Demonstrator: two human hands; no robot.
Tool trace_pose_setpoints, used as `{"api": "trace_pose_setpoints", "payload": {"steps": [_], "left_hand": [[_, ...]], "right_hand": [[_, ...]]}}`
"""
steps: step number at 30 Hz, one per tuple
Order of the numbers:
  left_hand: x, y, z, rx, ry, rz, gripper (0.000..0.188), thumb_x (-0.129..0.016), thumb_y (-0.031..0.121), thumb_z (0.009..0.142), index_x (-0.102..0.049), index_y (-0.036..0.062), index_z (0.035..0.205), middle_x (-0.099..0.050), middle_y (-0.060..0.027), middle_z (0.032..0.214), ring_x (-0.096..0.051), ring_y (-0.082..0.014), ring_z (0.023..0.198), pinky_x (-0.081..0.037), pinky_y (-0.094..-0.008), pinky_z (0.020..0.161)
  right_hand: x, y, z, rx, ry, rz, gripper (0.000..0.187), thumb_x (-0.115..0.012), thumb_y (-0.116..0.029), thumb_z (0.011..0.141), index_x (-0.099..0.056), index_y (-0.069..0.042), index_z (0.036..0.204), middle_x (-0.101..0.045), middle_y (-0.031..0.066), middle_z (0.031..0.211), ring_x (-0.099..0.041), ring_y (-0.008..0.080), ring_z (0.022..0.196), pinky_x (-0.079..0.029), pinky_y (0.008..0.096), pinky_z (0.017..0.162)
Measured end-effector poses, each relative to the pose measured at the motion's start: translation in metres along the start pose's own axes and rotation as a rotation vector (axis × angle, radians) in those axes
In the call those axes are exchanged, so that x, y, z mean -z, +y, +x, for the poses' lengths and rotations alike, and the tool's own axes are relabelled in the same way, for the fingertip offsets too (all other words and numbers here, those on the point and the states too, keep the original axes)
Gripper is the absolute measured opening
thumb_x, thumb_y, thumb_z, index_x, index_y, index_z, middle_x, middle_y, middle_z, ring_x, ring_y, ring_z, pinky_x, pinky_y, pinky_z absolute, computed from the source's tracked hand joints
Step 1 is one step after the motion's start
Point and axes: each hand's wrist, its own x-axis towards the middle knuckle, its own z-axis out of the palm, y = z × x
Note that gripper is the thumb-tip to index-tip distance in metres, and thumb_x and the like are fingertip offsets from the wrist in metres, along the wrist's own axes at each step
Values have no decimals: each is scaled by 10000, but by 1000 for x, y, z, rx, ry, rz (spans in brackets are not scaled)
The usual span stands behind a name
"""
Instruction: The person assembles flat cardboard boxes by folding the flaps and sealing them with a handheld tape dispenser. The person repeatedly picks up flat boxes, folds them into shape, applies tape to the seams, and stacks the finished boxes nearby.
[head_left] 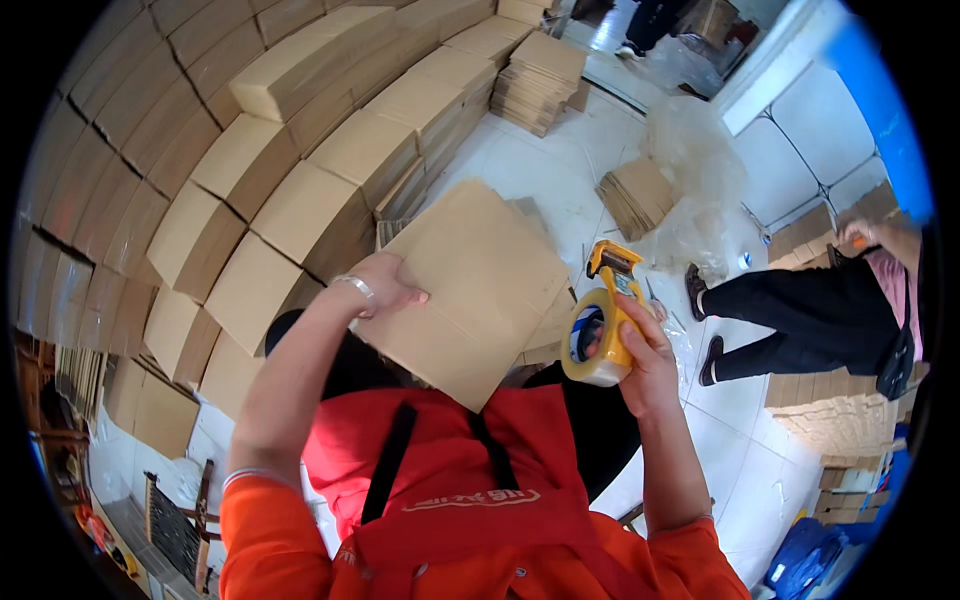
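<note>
Holding work in both hands from where I'm standing. Left grip (382, 285): closed on the left edge of a flat, brown, four-cornered cardboard piece (480, 290), thumb laid on its top face, other fingers partly hidden. Right grip (645, 355): wrapped round a yellow handheld tape dispenser (625, 300) loaded with a wide roll of clear tape (598, 372), dispenser head pointing away from the wearer. Cardboard sits between the two grips, dispenser just off its right corner; can't tell if they touch. Red cloth apron (430, 455) is nearer the wearer than both grips. Rows of closed brown cardboard boxes (240, 165) pile up left of and beyond left grip. Beyond right grip: crumpled clear plastic sheeting (705, 150) on white tiled floor (725, 410). Right of right grip: a co-worker in black trousers (820, 315).
</note>
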Motion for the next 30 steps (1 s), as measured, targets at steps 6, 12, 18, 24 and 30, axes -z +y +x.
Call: {"api": "trace_pose_setpoints", "payload": {"steps": [6, 12, 18, 24, 30], "left_hand": [[51, 122, -121, -716, 182, 213, 185, -648, 187, 873, -559, 30, 835, -562, -142, 695, -568, -352, 613, -453, -412, 543], [16, 133, -107, -738, 49, 392, 173, -578, 196, 907, -550, 25, 910, -596, -165, 799, -607, -387, 725, -504, -466, 662], [40, 117, -98, -412, -275, -36, 393, -417, 370, 1034, -521, 8, 1146, -598, -238, 1027, -594, -391, 1006, -473, -407, 901], [26, 122, -107, -417, -301, 19, 598, -324, 460, 1035, -400, 27, 1442, -546, -217, 1247, -543, -354, 1178, -414, -394, 1019], [13, 129, -99, -413, -347, -39, 651, -310, 501, 1031, -362, 21, 1468, -532, -224, 1210, -538, -363, 1166, -409, -389, 1015]], "right_hand": [[22, -28, 28, 95, 122, -325, 649, -668, -388, 914, -484, -22, 1416, -481, 129, 1440, -419, 211, 1336, -309, 318, 1108], [-16, -36, 64, 101, 177, -593, 668, -785, -417, 798, -587, -22, 1299, -629, 101, 1176, -587, 194, 1077, -431, 305, 972], [4, 11, 76, 31, 99, -586, 668, -743, -431, 837, -573, 27, 1293, -606, 125, 1249, -558, 213, 1156, -438, 328, 984], [-10, -11, 64, -23, 27, -326, 723, -685, -454, 882, -483, 27, 1383, -545, 143, 1341, -514, 234, 1229, -366, 335, 1060], [-10, -35, 71, -37, 55, -609, 636, -723, -454, 842, -545, -27, 1279, -593, 117, 1194, -542, 206, 1146, -392, 339, 1016]]}}
